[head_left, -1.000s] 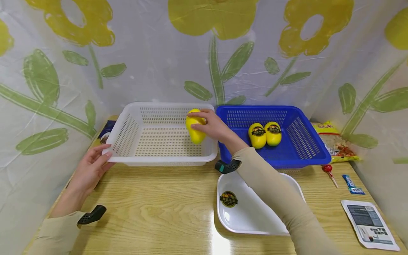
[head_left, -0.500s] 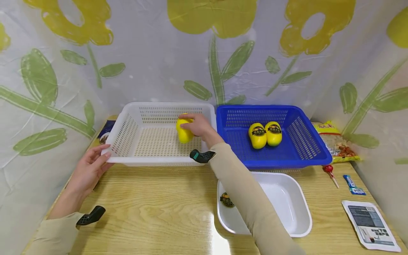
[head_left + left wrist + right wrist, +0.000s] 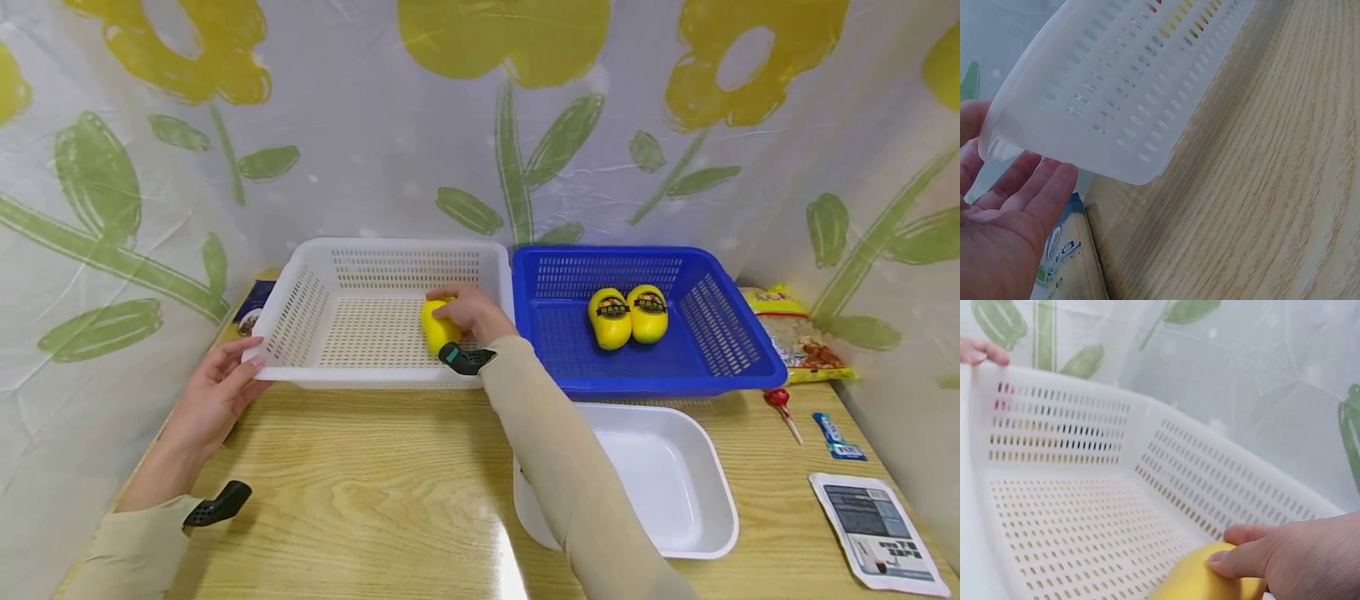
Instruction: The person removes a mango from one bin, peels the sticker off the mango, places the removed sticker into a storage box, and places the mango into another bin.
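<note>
In the head view my right hand (image 3: 477,313) grips a yellow mango (image 3: 440,330), low inside the right part of a white slotted basket (image 3: 390,375). The right wrist view has the thumb and a finger over the top of the mango (image 3: 1200,575); its underside is out of sight, so contact with the basket floor is unclear. My left hand (image 3: 212,398) holds the basket's front left corner. Thumb and fingers pinch the rim there in the left wrist view, the fingers lying beneath it. Two labelled mangoes, one left (image 3: 610,320) and one right (image 3: 648,315), lie side by side in a blue basket (image 3: 577,367).
A white tray (image 3: 663,492) stands in front of the blue basket, partly under my right sleeve. On the right lie a snack bag (image 3: 798,337), a red lollipop (image 3: 780,404), small blue packets (image 3: 836,435) and a white pouch (image 3: 877,533). A dark package (image 3: 253,304) sits left of the white basket.
My right hand has carried the mango left and then down into the white basket. The left hand stays on the basket's corner.
</note>
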A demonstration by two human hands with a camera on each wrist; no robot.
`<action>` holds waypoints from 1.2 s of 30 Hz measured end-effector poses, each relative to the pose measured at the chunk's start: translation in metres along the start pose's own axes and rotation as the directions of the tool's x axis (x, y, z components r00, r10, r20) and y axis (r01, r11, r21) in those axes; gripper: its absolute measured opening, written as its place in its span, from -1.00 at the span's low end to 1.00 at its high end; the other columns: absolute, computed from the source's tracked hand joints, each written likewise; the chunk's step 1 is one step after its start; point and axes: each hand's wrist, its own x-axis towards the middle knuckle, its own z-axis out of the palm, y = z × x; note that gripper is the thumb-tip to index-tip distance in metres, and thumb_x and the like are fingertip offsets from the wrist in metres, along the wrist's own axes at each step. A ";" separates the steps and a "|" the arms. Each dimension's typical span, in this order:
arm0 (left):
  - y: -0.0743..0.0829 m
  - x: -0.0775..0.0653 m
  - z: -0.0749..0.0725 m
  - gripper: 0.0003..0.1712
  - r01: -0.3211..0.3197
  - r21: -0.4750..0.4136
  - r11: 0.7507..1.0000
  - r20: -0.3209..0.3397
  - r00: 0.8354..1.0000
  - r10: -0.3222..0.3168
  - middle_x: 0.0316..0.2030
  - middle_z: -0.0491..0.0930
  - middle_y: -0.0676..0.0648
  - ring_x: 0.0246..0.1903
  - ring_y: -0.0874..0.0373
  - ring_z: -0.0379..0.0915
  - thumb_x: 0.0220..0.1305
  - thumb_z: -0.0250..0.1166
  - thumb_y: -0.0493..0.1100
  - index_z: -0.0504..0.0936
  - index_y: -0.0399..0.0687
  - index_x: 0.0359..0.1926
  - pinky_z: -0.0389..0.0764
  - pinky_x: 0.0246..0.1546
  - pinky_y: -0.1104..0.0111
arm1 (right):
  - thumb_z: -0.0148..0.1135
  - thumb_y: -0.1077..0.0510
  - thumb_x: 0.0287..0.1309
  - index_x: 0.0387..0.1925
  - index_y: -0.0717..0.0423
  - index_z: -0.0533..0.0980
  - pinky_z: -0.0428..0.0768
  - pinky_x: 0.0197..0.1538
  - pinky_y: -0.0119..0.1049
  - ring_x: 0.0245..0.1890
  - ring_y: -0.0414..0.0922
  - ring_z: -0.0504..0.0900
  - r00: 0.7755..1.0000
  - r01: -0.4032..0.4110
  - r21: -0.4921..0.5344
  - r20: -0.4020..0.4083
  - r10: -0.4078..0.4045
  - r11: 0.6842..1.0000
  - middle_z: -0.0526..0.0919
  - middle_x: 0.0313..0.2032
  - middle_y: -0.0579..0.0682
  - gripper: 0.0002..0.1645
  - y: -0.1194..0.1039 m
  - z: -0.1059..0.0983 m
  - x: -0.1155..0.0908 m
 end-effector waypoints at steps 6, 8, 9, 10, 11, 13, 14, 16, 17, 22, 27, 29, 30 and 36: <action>-0.001 0.000 -0.001 -0.64 -0.002 -0.015 1.000 0.000 1.000 0.002 -0.02 0.37 -0.06 -0.14 0.26 0.55 0.42 0.11 -0.36 0.42 -0.12 0.19 0.61 -0.11 0.45 | 0.22 0.26 0.28 0.14 -0.10 0.59 0.60 -0.08 -0.20 -0.07 0.02 0.50 0.999 0.007 0.019 0.041 -0.008 1.000 0.50 0.09 0.06 -0.58 0.000 0.000 -0.003; -0.001 0.000 -0.001 -0.64 -0.005 -0.020 1.000 0.003 1.000 0.005 -0.02 0.38 -0.07 -0.14 0.26 0.56 0.42 0.10 -0.37 0.42 -0.13 0.19 0.61 -0.11 0.45 | 0.21 0.27 0.28 0.13 -0.08 0.59 0.60 -0.08 -0.21 -0.07 0.02 0.50 0.999 0.011 0.025 0.044 -0.012 1.000 0.49 0.08 0.06 -0.59 -0.001 0.000 -0.004; -0.001 0.000 -0.001 -0.64 -0.005 -0.023 1.000 0.004 1.000 0.005 -0.02 0.38 -0.07 -0.14 0.26 0.56 0.42 0.10 -0.37 0.42 -0.13 0.19 0.61 -0.11 0.45 | 0.22 0.26 0.28 0.13 -0.08 0.59 0.60 -0.08 -0.22 -0.08 0.01 0.50 0.999 0.012 0.020 0.041 -0.012 1.000 0.50 0.08 0.06 -0.59 -0.001 0.000 -0.004; -0.001 0.000 -0.001 -0.64 -0.004 -0.025 1.000 0.005 1.000 0.005 -0.03 0.38 -0.07 -0.15 0.26 0.56 0.42 0.10 -0.37 0.43 -0.13 0.19 0.61 -0.12 0.45 | 0.22 0.26 0.28 0.12 -0.08 0.60 0.60 -0.08 -0.22 -0.08 0.01 0.50 0.999 0.014 0.015 0.037 -0.015 1.000 0.50 0.08 0.05 -0.60 -0.001 0.000 -0.004; -0.001 0.000 -0.001 -0.64 -0.004 -0.026 1.000 0.006 1.000 0.004 -0.03 0.37 -0.07 -0.15 0.25 0.56 0.42 0.10 -0.38 0.43 -0.13 0.19 0.61 -0.12 0.45 | 0.22 0.25 0.28 0.11 -0.09 0.60 0.60 -0.08 -0.22 -0.08 0.01 0.51 0.999 0.018 0.010 0.036 -0.019 1.000 0.51 0.07 0.05 -0.61 0.000 0.001 -0.004; -0.001 0.001 0.000 -0.64 -0.005 -0.024 1.000 0.008 1.000 0.005 -0.03 0.37 -0.07 -0.15 0.26 0.55 0.41 0.10 -0.38 0.43 -0.13 0.19 0.61 -0.12 0.45 | 0.22 0.23 0.29 0.09 -0.10 0.61 0.59 -0.09 -0.23 -0.09 0.01 0.51 0.999 0.022 -0.001 0.031 -0.022 1.000 0.51 0.06 0.04 -0.63 0.000 0.001 -0.003; -0.001 0.001 0.000 -0.64 -0.004 -0.020 1.000 0.008 1.000 0.004 -0.03 0.37 -0.07 -0.15 0.26 0.55 0.41 0.10 -0.37 0.43 -0.13 0.19 0.61 -0.12 0.45 | 0.22 0.23 0.29 0.08 -0.11 0.62 0.59 -0.10 -0.23 -0.09 0.00 0.51 0.999 0.023 -0.006 0.028 -0.023 1.000 0.51 0.05 0.03 -0.64 0.000 0.001 -0.003; -0.001 0.000 0.000 -0.64 -0.002 -0.016 1.000 0.010 1.000 0.002 -0.03 0.37 -0.06 -0.14 0.26 0.54 0.41 0.11 -0.37 0.43 -0.13 0.19 0.61 -0.11 0.45 | 0.22 0.20 0.30 0.06 -0.13 0.63 0.57 -0.12 -0.24 -0.10 -0.01 0.51 1.000 0.024 -0.016 0.020 -0.024 1.000 0.52 0.06 0.02 -0.66 0.000 0.001 -0.001; -0.001 0.001 0.000 -0.64 -0.001 -0.013 1.000 0.010 1.000 0.001 -0.02 0.37 -0.06 -0.14 0.25 0.54 0.41 0.11 -0.36 0.43 -0.13 0.19 0.61 -0.11 0.45 | 0.22 0.18 0.30 0.05 -0.14 0.64 0.56 -0.12 -0.25 -0.09 -0.01 0.50 1.000 0.026 -0.023 0.017 -0.025 0.999 0.52 0.07 0.02 -0.68 0.000 0.001 0.000; -0.001 0.001 -0.002 -0.64 0.004 0.000 1.000 0.004 1.000 -0.004 -0.01 0.36 -0.05 -0.12 0.25 0.53 0.42 0.10 -0.36 0.42 -0.10 0.19 0.61 -0.12 0.47 | 0.23 0.12 0.30 0.03 -0.17 0.65 0.48 0.06 -0.19 0.06 -0.02 0.45 0.998 0.062 -0.031 0.004 -0.062 0.998 0.49 0.20 -0.04 -0.70 -0.001 0.001 0.006; 0.000 0.001 -0.003 -0.64 0.016 0.020 1.000 -0.005 1.000 -0.015 -0.01 0.35 -0.04 -0.15 0.28 0.53 0.42 0.11 -0.34 0.43 -0.07 0.18 0.61 -0.12 0.47 | 0.23 0.09 0.30 0.08 -0.14 0.63 0.26 0.35 -0.09 0.29 -0.02 0.33 0.993 0.113 -0.018 -0.017 -0.113 0.993 0.44 0.28 -0.07 -0.67 -0.006 0.000 0.010; 0.000 0.000 -0.003 -0.65 0.018 0.019 1.000 -0.006 1.000 -0.018 -0.01 0.35 -0.04 -0.16 0.28 0.53 0.42 0.11 -0.34 0.43 -0.07 0.18 0.61 -0.12 0.47 | 0.22 0.09 0.31 0.11 -0.12 0.61 0.21 0.38 -0.09 0.33 -0.02 0.29 0.990 0.140 -0.017 -0.015 -0.140 0.990 0.41 0.31 -0.07 -0.64 -0.010 -0.002 0.008; 0.000 0.000 -0.003 -0.65 0.018 0.017 1.000 -0.006 1.000 -0.018 -0.01 0.35 -0.04 -0.16 0.28 0.54 0.42 0.11 -0.34 0.43 -0.07 0.18 0.61 -0.12 0.47 | 0.21 0.08 0.32 0.13 -0.11 0.60 0.21 0.39 -0.09 0.33 -0.02 0.29 0.988 0.155 -0.023 -0.008 -0.155 0.988 0.40 0.31 -0.06 -0.63 -0.013 -0.003 0.007; 0.000 0.000 -0.002 -0.64 0.013 -0.006 1.000 0.002 1.000 -0.013 -0.01 0.38 -0.05 -0.15 0.26 0.54 0.42 0.10 -0.36 0.43 -0.11 0.19 0.61 -0.11 0.46 | 0.13 0.04 0.39 0.25 -0.07 0.50 0.32 0.32 -0.08 0.31 -0.01 0.33 0.972 0.235 -0.057 0.027 -0.234 0.970 0.41 0.31 -0.01 -0.57 -0.032 -0.025 -0.010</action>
